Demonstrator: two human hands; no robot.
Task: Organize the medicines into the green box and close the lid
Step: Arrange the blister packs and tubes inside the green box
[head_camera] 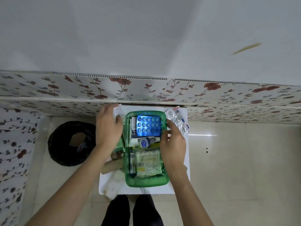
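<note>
The green box (145, 181) sits open on a small white table (143, 190). Inside lie a blue blister pack (147, 126), a white tube with a small blue-labelled jar (145, 141) on it, and a packet of cotton swabs (149, 162). My left hand (108, 128) is left of the box, fingers on a white printed strip (117, 110) at the box's far left corner. My right hand (173, 142) rests on the box's right rim, fingers apart, touching silver blister strips (178, 121) that lie outside the box.
A black round basket (71, 143) stands on the tiled floor left of the table. Under my left forearm lie a green item and a brownish box (112, 166). A flowered wall panel runs behind the table. My legs show below the table's front edge.
</note>
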